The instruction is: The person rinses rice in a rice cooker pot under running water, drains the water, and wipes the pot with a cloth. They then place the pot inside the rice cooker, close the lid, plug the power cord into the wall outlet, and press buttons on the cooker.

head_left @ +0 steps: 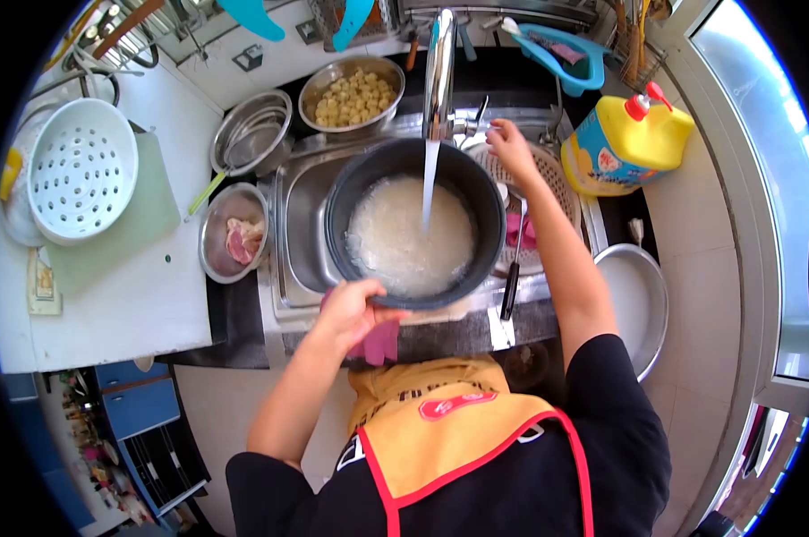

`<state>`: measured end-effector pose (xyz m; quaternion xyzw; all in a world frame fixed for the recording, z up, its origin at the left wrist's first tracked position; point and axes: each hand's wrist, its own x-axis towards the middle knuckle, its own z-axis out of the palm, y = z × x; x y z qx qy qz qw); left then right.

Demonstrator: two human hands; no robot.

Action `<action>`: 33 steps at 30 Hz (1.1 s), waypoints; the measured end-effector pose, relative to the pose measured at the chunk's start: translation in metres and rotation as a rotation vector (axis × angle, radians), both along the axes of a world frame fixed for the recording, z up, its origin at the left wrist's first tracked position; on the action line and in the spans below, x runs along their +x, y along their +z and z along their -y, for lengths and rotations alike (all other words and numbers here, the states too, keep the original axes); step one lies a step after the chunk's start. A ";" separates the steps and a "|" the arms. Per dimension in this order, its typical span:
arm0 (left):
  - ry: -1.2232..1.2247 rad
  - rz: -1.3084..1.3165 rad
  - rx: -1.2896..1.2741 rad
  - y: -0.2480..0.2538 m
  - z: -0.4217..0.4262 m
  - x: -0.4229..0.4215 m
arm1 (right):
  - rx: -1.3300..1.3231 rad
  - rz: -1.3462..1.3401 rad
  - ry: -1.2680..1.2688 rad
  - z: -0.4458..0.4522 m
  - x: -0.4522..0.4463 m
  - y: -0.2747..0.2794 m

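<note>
My left hand is closed on the near rim of a dark round pot, thumb at the edge. The pot sits over the sink and holds cloudy, whitish water; what lies beneath the surface cannot be made out. A stream from the chrome faucet runs into it. Just right of the faucet lever, my right hand is raised with its fingers apart and nothing visible in them. Whether it touches the lever is unclear.
Left of the sink stand a bowl of raw meat, a strainer and a bowl of pale chunks. A perforated basket and a black-handled utensil lie right, near a yellow jug and a metal basin.
</note>
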<state>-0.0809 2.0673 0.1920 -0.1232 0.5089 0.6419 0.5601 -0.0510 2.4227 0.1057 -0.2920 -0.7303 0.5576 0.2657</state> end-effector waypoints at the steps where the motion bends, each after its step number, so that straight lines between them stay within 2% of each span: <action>1: -0.047 -0.002 0.050 0.005 0.003 0.001 | 0.140 0.076 -0.034 -0.009 -0.011 -0.013; 3: -0.048 0.052 0.054 0.017 0.005 0.000 | 0.218 0.048 -0.117 -0.029 -0.036 -0.038; 5: -0.005 0.108 0.047 0.004 -0.003 0.002 | 0.159 0.199 -0.027 -0.031 -0.052 -0.046; 7: 0.002 0.095 0.073 0.002 -0.005 0.002 | 0.219 0.280 -0.077 -0.025 -0.060 -0.030; 12: -0.046 0.076 0.111 0.008 0.002 0.006 | -0.083 0.136 0.013 -0.024 -0.054 -0.021; 15: -0.049 0.052 0.103 0.008 0.001 0.007 | 0.013 0.206 -0.110 -0.024 -0.068 -0.031; 21: -0.041 0.052 0.112 0.005 0.011 0.007 | -0.129 0.187 0.012 -0.021 -0.060 -0.009; 23: -0.037 0.050 0.108 0.004 0.015 0.008 | -0.016 0.150 0.045 -0.013 -0.057 -0.002; 26: -0.091 0.025 0.100 0.003 0.015 0.007 | 0.017 0.167 0.131 -0.037 -0.064 -0.027; 29: -0.096 0.028 0.085 -0.004 0.020 0.006 | 0.107 0.234 0.191 -0.033 -0.036 -0.007; 31: -0.044 0.074 0.128 -0.008 0.036 0.007 | 0.338 0.256 0.256 -0.033 -0.012 -0.008; 33: -0.047 0.063 0.099 -0.004 0.052 0.009 | 0.508 0.462 0.452 -0.030 0.020 -0.018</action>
